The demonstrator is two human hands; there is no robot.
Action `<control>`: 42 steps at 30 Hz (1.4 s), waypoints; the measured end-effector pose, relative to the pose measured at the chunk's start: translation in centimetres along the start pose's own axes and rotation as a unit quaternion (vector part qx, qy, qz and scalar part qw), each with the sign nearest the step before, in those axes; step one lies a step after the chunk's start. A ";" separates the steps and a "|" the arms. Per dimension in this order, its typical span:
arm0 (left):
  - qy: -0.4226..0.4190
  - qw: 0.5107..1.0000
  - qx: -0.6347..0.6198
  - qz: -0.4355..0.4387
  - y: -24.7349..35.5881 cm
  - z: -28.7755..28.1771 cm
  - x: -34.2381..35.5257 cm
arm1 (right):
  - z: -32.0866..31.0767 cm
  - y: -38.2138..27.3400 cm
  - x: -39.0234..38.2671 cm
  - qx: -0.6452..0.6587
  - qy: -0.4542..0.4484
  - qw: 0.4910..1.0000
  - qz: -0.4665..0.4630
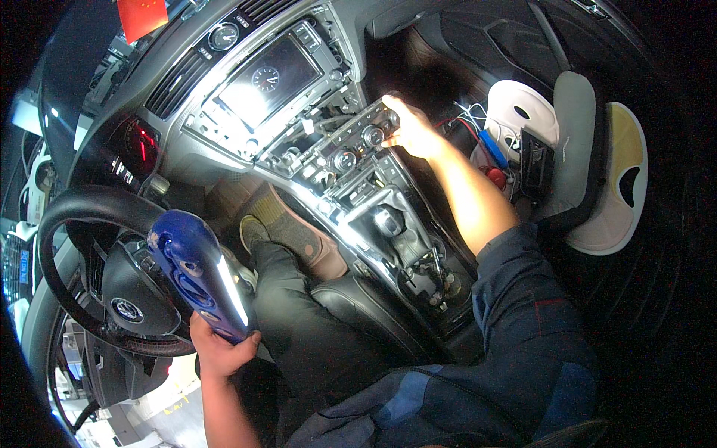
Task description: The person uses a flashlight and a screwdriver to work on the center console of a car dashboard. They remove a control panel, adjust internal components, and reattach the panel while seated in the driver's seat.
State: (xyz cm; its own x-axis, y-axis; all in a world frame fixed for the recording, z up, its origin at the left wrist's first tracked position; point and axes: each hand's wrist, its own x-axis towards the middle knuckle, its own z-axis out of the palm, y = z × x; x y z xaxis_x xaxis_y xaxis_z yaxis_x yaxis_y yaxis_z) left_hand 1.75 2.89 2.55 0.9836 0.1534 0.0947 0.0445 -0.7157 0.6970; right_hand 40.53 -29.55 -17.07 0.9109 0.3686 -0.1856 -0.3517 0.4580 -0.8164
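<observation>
I sit in a car's front seat. My left hand [220, 349] grips the lower end of a blue work lamp [200, 273] with a lit white strip, held up in front of the black steering wheel [63, 257]. My right hand [412, 128] reaches forward and rests its fingers on the right end of a loose climate control panel [357, 139] with round knobs, pulled out of the centre console. Above that panel sits the dashboard screen [267, 81], which reflects bright light.
The gear lever [390, 222] and open console trim lie below my right forearm. Loose red and white wires [467, 123], a blue tool [493, 148] and a black part lie on the white-covered passenger side. My dark trouser leg and shoe [255, 231] stretch toward the footwell.
</observation>
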 end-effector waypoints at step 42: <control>0.040 0.998 -0.036 0.041 0.6 0.9 0.7 | -0.8 -4.0 0.0 -0.232 -0.038 0.963 0.130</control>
State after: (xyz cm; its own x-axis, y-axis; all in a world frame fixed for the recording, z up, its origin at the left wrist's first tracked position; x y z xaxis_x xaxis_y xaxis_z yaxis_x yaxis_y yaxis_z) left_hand 2.62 1.98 2.35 0.9660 0.1535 0.2081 -0.0505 -0.6771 0.7342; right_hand 42.07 -32.03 -14.24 0.7805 0.4875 -0.3914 -0.4156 -0.0632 -0.9074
